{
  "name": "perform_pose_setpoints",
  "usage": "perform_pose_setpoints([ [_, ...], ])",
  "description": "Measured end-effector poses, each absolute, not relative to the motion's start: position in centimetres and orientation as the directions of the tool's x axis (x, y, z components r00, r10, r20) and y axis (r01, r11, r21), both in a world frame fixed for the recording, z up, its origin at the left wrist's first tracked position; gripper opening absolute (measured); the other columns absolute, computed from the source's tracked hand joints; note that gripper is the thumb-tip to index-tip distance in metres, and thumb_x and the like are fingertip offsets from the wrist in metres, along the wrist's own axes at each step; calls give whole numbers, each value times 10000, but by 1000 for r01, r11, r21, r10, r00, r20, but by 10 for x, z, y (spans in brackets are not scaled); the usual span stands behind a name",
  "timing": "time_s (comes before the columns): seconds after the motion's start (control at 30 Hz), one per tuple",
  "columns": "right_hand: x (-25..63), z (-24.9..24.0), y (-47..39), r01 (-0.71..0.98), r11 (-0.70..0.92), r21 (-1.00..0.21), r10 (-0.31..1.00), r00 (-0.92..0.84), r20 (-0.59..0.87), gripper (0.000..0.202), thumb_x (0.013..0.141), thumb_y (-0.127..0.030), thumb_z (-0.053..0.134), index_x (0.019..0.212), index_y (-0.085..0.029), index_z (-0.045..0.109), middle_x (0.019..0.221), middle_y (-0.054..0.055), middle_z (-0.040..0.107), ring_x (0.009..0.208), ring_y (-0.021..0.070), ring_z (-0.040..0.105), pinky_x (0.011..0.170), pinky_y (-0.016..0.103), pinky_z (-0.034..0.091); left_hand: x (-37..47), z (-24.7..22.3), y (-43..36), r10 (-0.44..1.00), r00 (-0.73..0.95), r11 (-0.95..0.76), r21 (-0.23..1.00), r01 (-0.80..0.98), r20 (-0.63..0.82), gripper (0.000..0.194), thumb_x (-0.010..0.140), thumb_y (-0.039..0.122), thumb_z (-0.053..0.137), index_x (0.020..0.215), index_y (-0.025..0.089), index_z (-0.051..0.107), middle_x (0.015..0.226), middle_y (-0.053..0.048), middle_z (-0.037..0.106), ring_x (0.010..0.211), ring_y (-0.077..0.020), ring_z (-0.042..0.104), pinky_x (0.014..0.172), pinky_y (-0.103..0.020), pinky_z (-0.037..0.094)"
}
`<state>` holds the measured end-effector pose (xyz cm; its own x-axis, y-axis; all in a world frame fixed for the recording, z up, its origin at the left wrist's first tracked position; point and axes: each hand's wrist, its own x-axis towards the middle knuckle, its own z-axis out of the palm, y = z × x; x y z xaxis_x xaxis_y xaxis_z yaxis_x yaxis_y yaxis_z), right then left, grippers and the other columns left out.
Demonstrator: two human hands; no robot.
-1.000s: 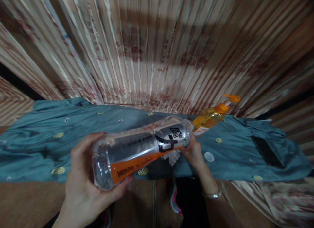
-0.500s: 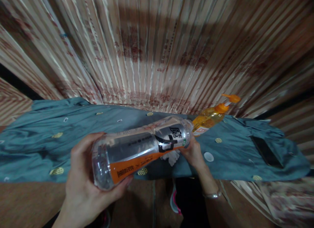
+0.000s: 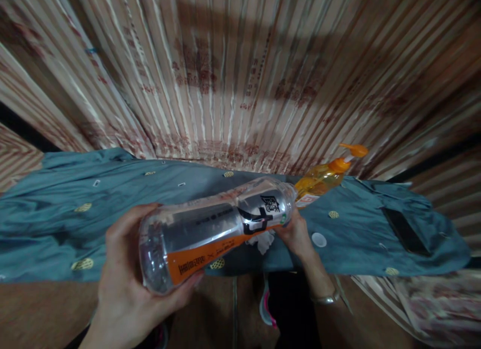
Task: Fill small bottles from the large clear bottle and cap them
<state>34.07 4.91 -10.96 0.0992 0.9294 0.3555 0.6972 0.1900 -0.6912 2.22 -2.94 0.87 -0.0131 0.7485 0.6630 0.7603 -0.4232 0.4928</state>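
A large clear plastic bottle [image 3: 203, 229] with a silver and orange label lies tilted across the middle of the head view, its base toward me on the left. My left hand [image 3: 131, 274] is wrapped around the base end, thumb underneath. At the neck end, my right hand [image 3: 295, 231] grips the bottle from below; most of its fingers are hidden behind the plastic. Just beyond the neck stands a yellow pump bottle [image 3: 319, 181] with an orange pump head, partly covered by the big bottle. A crumpled white tissue [image 3: 262, 242] shows below the neck.
Teal patterned cloth [image 3: 124, 189] covers the narrow table. A round white cap [image 3: 319, 239] rests on it right of my right wrist, and a dark phone [image 3: 406, 231] lies farther right. Striped curtains [image 3: 233, 88] hang close behind the table.
Both hands keep their hold, and the bottle stays almost where it was, perhaps rolled very slightly. The view has shifted a little.
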Motion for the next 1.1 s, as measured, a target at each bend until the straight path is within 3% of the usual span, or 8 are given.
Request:
perform_pose_setpoints([
  [0.57, 339, -106, 47, 683, 138, -717, 947, 122, 298, 556, 724, -414, 690, 1221, -193, 574, 1097, 112, 769, 968, 291, 737, 863, 408, 594, 21, 11, -29, 761, -6, -428, 509, 747, 648, 902, 726, 633, 712, 1507, 378, 339, 1205, -91, 591, 994, -341, 690, 770, -524, 651],
  [0.87, 339, -104, 47, 686, 181, -704, 937, 97, 335, 509, 740, -402, 676, 1196, -204, 567, 1078, 107, 763, 962, 287, 741, 846, 404, 594, 21, 11, -26, 742, 10, -440, 477, 761, 670, 911, 738, 626, 713, 1506, 289, 357, 1194, -105, 582, 1004, -307, 682, 782, -482, 643],
  [1.1, 340, -104, 47, 698, 155, -699, 941, 112, 320, 502, 726, -392, 670, 1182, -206, 572, 1057, 104, 770, 944, 292, 745, 824, 397, 595, 21, 10, -27, 754, -19, -415, 498, 762, 657, 900, 729, 636, 703, 1499, 320, 358, 1205, -101, 580, 1019, -328, 682, 789, -516, 641],
])
